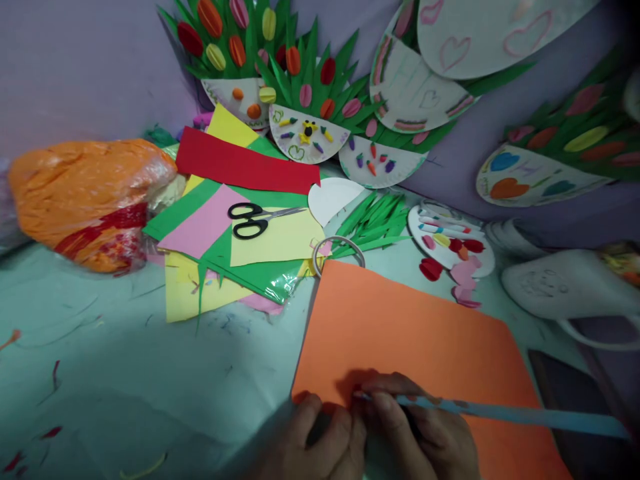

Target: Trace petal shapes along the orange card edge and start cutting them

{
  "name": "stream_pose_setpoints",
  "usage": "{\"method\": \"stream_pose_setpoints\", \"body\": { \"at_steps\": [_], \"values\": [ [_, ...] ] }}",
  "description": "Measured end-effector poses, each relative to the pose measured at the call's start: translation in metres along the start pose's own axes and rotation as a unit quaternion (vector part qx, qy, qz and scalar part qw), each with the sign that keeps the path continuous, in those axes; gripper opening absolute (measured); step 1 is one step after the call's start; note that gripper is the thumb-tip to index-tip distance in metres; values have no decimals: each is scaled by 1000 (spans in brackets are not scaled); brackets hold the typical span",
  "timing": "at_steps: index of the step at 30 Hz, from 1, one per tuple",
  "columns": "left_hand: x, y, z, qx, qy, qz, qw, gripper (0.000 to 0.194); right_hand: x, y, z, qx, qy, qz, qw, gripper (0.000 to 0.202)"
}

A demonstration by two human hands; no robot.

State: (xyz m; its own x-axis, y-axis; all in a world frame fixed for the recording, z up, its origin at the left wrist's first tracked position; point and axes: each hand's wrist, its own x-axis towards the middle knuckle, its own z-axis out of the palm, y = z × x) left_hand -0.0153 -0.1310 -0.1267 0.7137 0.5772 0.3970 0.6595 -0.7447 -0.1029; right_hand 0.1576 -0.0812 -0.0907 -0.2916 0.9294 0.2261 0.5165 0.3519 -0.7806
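Note:
A large orange sheet (410, 327) lies on the table at the lower right. My right hand (425, 427) is closed around a long light-blue pencil (500, 411), whose tip is close to the sheet's lower left part. The pencil's other end points to the right. Just left of it, my left hand (325, 440) has its fingers bent at the sheet's lower left edge; something small may be under them, but I cannot make it out. A dark flat object (585, 400) lies partly under the sheet's right side.
Black-handled scissors (253, 220) rest on stacked coloured paper. A bag of orange material (90, 200) sits at left. Green paper strips (375, 223), a tape ring (340, 243), a plate of paper pieces (450, 237) and a white jug (565, 287) stand behind and right. Decorated half plates line the wall.

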Motion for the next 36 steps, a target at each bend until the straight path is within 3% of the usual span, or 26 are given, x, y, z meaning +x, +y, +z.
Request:
{"method": "stream_pose_setpoints", "body": {
  "at_steps": [4, 11, 16, 20, 26, 36],
  "values": [
    [6, 0, -4, -9, 30, -32, 999, 20, -3, -2, 8, 40, 47, 59, 996, 20],
    [8, 1, -5, -2, 24, -54, 998, 22, -4, 0, 11, 24, 75, 63, 995, 21],
    [4, 3, -2, -10, 8, -50, 999, 20, -1, 2, 8, -7, 61, 32, 998, 18],
    [5, 0, -3, -23, 14, -52, 998, 16, 1, 0, 9, 5, 69, 45, 997, 26],
    [9, -3, -6, -10, 28, -71, 997, 17, 4, 0, 6, -3, 29, 14, 999, 34],
    [11, -7, -4, -4, 47, -42, 998, 10, 7, -2, 6, 40, 46, 29, 998, 30]
  ]
}}
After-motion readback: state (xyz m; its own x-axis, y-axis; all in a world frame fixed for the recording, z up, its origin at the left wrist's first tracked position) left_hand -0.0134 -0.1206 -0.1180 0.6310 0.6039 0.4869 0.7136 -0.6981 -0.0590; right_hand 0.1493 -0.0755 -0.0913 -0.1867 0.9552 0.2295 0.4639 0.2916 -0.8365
